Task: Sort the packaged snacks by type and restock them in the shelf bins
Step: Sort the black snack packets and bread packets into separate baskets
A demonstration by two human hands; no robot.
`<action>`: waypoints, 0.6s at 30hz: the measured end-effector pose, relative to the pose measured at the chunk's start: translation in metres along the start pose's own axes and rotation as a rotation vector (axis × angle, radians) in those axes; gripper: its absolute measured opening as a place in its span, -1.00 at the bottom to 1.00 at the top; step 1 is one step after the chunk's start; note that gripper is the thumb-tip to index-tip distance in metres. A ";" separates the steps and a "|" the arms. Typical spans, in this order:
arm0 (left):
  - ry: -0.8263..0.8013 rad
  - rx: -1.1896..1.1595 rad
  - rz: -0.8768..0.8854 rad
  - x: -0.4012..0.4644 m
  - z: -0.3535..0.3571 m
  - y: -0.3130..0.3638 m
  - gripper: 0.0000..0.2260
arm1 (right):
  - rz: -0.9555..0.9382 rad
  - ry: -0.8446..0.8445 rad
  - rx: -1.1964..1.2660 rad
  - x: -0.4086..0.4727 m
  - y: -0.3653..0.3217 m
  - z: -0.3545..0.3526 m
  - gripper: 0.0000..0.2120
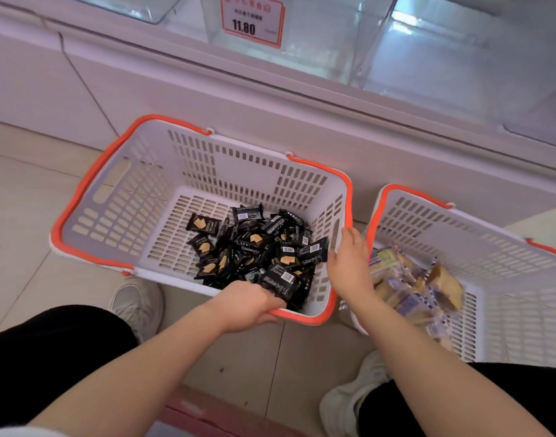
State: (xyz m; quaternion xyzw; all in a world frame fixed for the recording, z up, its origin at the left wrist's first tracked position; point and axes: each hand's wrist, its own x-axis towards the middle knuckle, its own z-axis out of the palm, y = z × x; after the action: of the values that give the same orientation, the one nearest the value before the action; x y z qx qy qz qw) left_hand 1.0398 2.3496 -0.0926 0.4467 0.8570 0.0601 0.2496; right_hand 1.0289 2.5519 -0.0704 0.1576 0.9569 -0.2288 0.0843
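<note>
A white basket with an orange rim (112, 216) sits on the floor and holds several black snack packets (257, 250) heaped toward its right near corner. My left hand (248, 305) grips the basket's near orange rim, fingers curled over the edge. My right hand (349, 260) rests against the same basket's right rim, fingers extended along it. A second white basket (507, 279) to the right holds several yellow and blue snack packs (406, 288), partly hidden behind my right forearm.
Clear shelf bins (333, 36) stand above on a white shelf unit, with a red-framed price tag reading 11.80 (251, 20). My feet in pale shoes (138, 301) flank the baskets on the tiled floor. A pinkish edge (201, 408) lies at the bottom.
</note>
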 end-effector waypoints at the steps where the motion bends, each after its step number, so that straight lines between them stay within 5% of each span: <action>1: 0.028 -0.013 0.001 -0.006 -0.003 -0.003 -0.69 | -0.005 0.031 -0.010 0.002 0.000 0.002 -0.52; 3: 0.078 -0.036 0.013 -0.020 -0.015 -0.013 -0.70 | 0.096 0.042 0.139 0.005 -0.006 0.007 -0.55; 8: 0.021 -0.185 -0.129 -0.053 -0.040 -0.037 -0.77 | 0.531 -0.243 1.029 0.014 -0.055 0.011 -0.68; 13: 0.099 -0.520 -0.429 -0.070 -0.042 -0.045 -0.41 | 0.469 -0.370 1.174 0.008 -0.118 0.028 -0.67; 18: 0.471 -0.388 -0.772 -0.058 -0.021 -0.030 -0.50 | 0.327 -0.476 1.257 0.013 -0.187 0.037 -0.70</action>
State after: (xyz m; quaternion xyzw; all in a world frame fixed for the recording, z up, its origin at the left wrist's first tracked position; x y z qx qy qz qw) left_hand 1.0349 2.2881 -0.0621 0.0162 0.9662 0.2212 0.1315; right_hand 0.9563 2.3794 -0.0293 0.2645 0.5620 -0.7528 0.2179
